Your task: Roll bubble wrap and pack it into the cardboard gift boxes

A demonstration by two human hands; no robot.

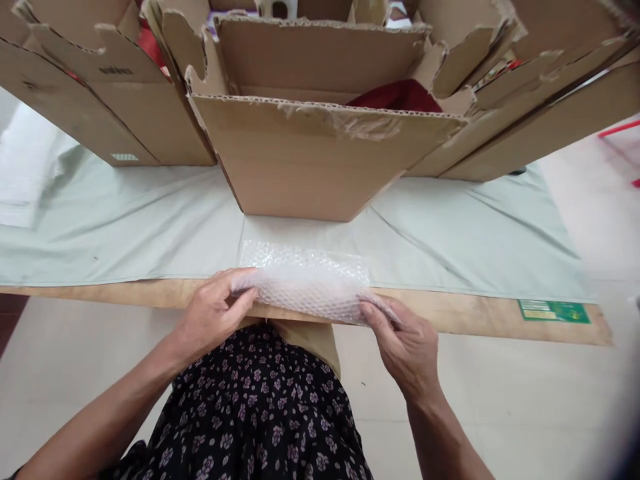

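A roll of clear bubble wrap (307, 292) lies across the near edge of the table, part of the sheet still flat on the cloth behind it. My left hand (213, 313) grips the roll's left end, fingers curled over it. At the right end, my right hand (407, 343) pinches the wrap between thumb and fingers. What the bubble wrap holds inside is hidden.
A pale green cloth (125, 227) covers the wooden table (465, 313), which has a green sticker (553, 311). An open cardboard box (310, 153) with something red (395, 99) inside stands right behind the wrap. More open cardboard boxes (100, 87) flank it. White sheets (23, 167) lie at the left.
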